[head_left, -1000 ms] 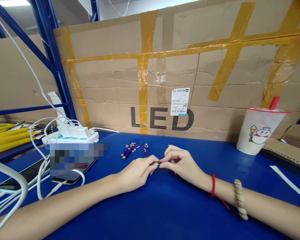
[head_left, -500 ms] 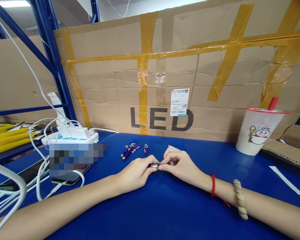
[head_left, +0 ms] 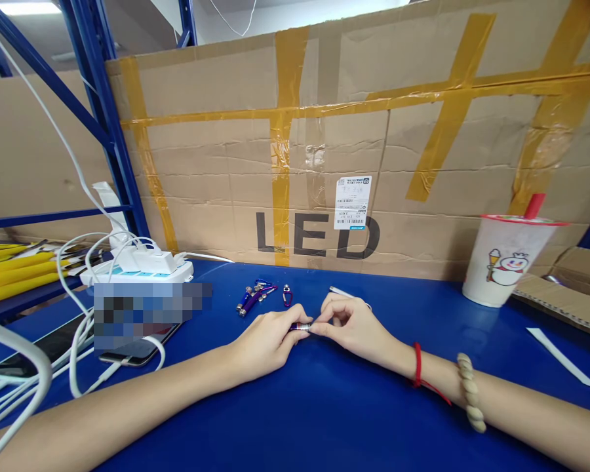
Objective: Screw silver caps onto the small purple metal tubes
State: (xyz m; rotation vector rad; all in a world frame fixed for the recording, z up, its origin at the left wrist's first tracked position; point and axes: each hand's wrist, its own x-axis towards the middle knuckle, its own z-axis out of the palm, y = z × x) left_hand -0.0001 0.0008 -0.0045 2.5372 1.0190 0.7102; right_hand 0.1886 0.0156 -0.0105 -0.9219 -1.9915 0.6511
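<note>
My left hand (head_left: pixel 268 342) is closed round a small purple metal tube with a silver end, which looks like a keychain flashlight (head_left: pixel 301 327). With thumb and forefinger pinched, my right hand (head_left: pixel 348 322) meets the flashlight's silver end; whether a small part sits between those fingertips is hidden. Beyond my left hand lie more purple and blue keychain flashlights (head_left: pixel 252 303) with small clips. A separate dark red and silver clip (head_left: pixel 288 296) rests to their right. Just behind my right hand lies a thin white stick (head_left: pixel 341 291), partly covered by the fingers.
On the left, a white power strip (head_left: pixel 142 270) with tangled cables stands near two phones (head_left: pixel 37 354). A drink cup (head_left: pixel 504 262) with a red straw stands at the right, near a white paper strip (head_left: pixel 563 357). A big cardboard box (head_left: pixel 216 170) walls the blue table's back.
Both hands stay at the flashlight, with only slight shifts of the right fingers. More of the white stick now shows behind my right hand.
</note>
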